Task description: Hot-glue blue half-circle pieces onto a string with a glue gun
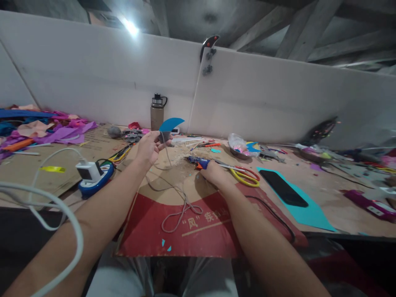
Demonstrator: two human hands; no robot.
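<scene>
My left hand (152, 147) is closed on a blue curved fin-shaped piece (172, 123), held up over the board with a grey part at its base. A thin grey cord (182, 206) hangs from it and loops across the red and tan cardboard (148, 231). Low over the board, my right hand (213, 171) grips a blue glue gun (201, 161) with an orange trigger, its nozzle pointing left. Yellow-and-red-handled scissors (246, 175) lie just right of that hand.
A black phone (283, 188) rests on a turquoise sheet (312, 212) at right. To the left are a blue power strip (97, 181) with a white charger (89, 170), a white cable (77, 231) and cloth scraps (62, 132). A bottle (157, 113) stands by the white partition (102, 74).
</scene>
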